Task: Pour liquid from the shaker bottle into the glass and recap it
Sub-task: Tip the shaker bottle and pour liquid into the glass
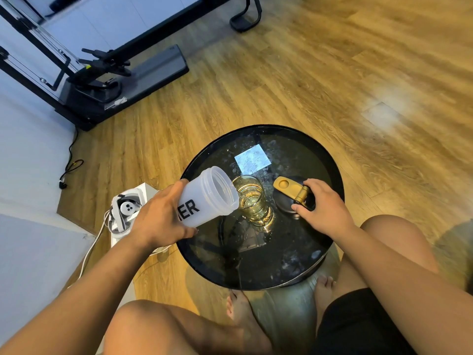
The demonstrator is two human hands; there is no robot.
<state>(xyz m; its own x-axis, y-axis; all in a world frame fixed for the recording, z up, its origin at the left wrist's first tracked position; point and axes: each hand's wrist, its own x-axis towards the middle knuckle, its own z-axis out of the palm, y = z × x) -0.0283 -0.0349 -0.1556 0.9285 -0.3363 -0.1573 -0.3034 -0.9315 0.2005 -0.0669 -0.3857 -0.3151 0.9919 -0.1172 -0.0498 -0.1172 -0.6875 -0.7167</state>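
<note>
A frosted white shaker bottle (207, 194) with black letters is tipped to the right, its open mouth over the rim of a clear glass (252, 201). My left hand (160, 216) grips the bottle's body. The glass stands on the round black table (330, 175) and holds yellowish liquid. To the right of the glass lies the bottle's dark lid with a gold flip cap (286, 187). My right hand (323, 203) rests on that lid, fingers closed over its right side and gold hinge.
A white box (129, 208) with a device and a cable sits on the wooden floor left of the table. Black exercise equipment (107, 73) stands at the back left. My bare knees and feet are under the table's near edge.
</note>
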